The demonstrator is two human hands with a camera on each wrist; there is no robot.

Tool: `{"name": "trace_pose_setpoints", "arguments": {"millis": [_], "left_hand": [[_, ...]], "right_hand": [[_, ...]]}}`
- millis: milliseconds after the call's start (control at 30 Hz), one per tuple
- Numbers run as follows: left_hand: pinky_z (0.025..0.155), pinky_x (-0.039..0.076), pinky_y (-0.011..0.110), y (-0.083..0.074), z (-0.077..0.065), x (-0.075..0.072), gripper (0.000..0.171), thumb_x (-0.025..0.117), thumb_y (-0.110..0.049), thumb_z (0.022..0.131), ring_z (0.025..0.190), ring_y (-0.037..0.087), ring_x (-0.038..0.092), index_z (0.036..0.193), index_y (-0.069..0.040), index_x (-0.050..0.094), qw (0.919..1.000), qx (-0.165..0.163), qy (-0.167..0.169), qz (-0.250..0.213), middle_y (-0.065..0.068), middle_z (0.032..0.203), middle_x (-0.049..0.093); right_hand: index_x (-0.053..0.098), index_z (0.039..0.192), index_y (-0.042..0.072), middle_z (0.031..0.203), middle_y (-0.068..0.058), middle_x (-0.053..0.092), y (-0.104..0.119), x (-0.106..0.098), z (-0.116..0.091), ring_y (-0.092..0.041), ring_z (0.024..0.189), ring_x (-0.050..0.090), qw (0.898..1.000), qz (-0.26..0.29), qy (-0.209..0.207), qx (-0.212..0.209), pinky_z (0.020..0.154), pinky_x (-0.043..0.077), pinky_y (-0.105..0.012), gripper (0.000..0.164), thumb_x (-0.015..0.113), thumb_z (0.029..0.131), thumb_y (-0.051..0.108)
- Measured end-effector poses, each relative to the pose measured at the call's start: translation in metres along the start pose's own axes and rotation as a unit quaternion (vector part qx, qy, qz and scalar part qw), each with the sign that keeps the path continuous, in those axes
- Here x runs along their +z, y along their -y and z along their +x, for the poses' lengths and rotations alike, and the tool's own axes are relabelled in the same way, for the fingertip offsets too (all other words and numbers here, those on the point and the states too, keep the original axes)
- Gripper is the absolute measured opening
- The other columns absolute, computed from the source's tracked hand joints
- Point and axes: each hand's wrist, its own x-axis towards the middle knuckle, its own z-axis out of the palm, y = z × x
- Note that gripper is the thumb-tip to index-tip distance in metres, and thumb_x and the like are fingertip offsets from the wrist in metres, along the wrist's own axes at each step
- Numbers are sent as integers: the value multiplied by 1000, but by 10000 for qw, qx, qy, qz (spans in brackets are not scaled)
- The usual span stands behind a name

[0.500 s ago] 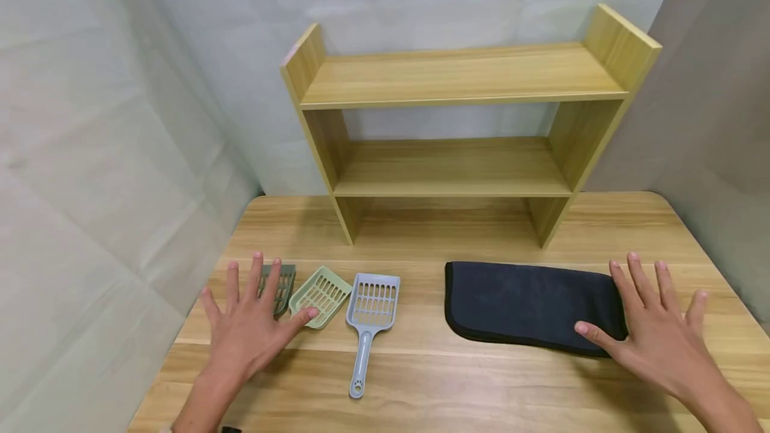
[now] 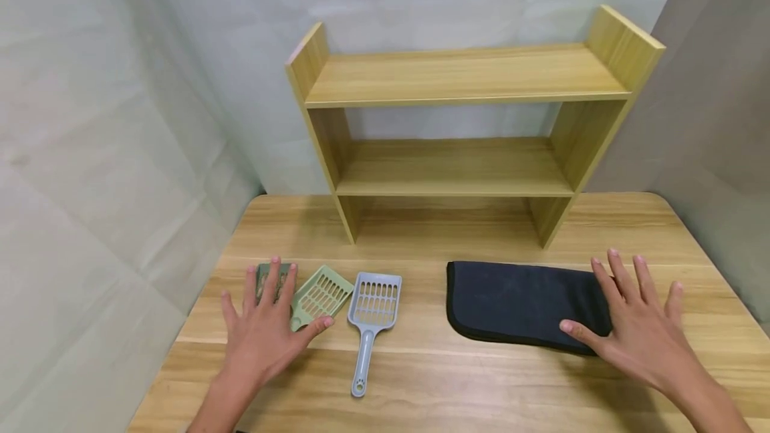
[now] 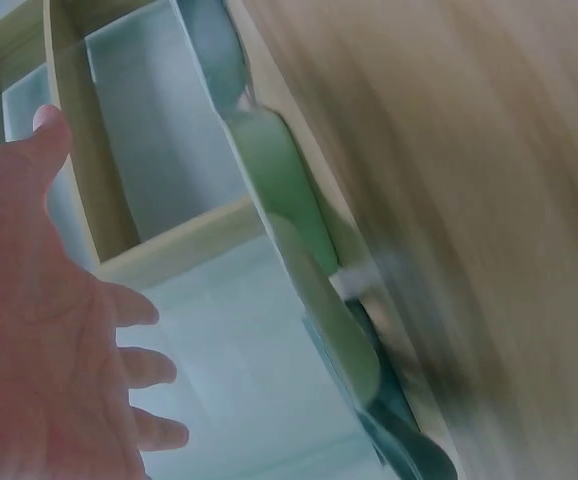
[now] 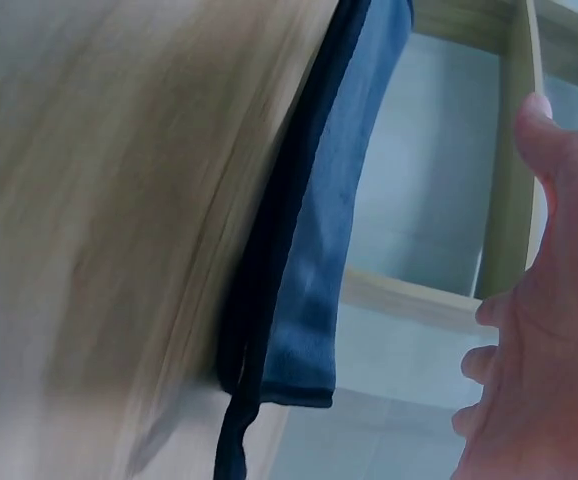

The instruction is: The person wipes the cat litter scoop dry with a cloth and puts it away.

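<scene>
My left hand (image 2: 263,336) is spread with straight fingers above the left part of the table, holding nothing. It partly covers a dark green litter scoop (image 2: 263,274) and the handle end of a light green litter scoop (image 2: 323,296). A grey-blue litter scoop (image 2: 374,306) lies to their right, its slotted head toward the shelf and its handle toward me. My right hand (image 2: 644,333), also spread and holding nothing, hovers over the right end of a folded dark blue cloth pouch (image 2: 529,306) with black edging. In the right wrist view a strap (image 4: 231,440) hangs from the pouch.
A wooden two-tier shelf (image 2: 454,186) stands at the back of the wooden table (image 2: 421,373). Pale fabric (image 2: 120,152) hangs on the left and behind, with a greyer sheet (image 2: 716,119) on the right.
Both hands have shifted inward, the left one to the right and the right one to the left, still spread. The scoops and pouch lie as before.
</scene>
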Motion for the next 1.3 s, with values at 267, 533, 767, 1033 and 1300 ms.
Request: {"name": "trace_pose_setpoints", "arguments": {"millis": [267, 533, 767, 1033, 1300], "left_hand": [[118, 11, 84, -18, -11, 3, 116, 63, -84, 88, 163, 53, 13, 172, -14, 24, 9995, 196, -221, -108, 18, 180, 17], [120, 22, 79, -30, -20, 10, 113, 70, -79, 87, 161, 52, 21, 169, -11, 32, 9982, 338, -300, -399, 19, 179, 20], [113, 39, 76, -38, -27, 16, 108, 80, -66, 88, 153, 55, 38, 165, -3, 38, 9907, 698, -669, -955, 25, 173, 31], [119, 40, 68, -48, -34, 20, 105, 79, -60, 92, 155, 49, 39, 167, -4, 33, 9807, 631, -388, -1809, 23, 173, 34], [119, 42, 63, -55, -38, 24, 100, 77, -57, 94, 154, 46, 43, 167, -5, 34, 9718, 545, -202, -2287, 24, 169, 40]], "right_hand": [[9, 174, 15, 182, -11, -4, 8, 6, 11, -37, 167, -17, 9993, 145, -94, -319, 119, -20, -80, 120, 77, 89, 66], [9, 174, 14, 182, -16, 1, 8, 13, 22, -36, 168, -12, 9977, 409, -55, -546, 123, -13, -79, 121, 79, 89, 62], [10, 174, 14, 181, -19, 10, 6, 18, 31, -37, 169, -1, 9955, 644, 75, -693, 125, -2, -79, 120, 81, 89, 60], [12, 174, 12, 178, -24, 18, -2, 19, 42, -44, 167, 10, 9917, 1009, 236, -766, 123, 5, -81, 119, 84, 89, 55], [21, 172, 10, 175, -27, 26, -9, 21, 52, -56, 156, 29, 9873, 1284, 289, -886, 121, 15, -81, 115, 87, 87, 50]]}}
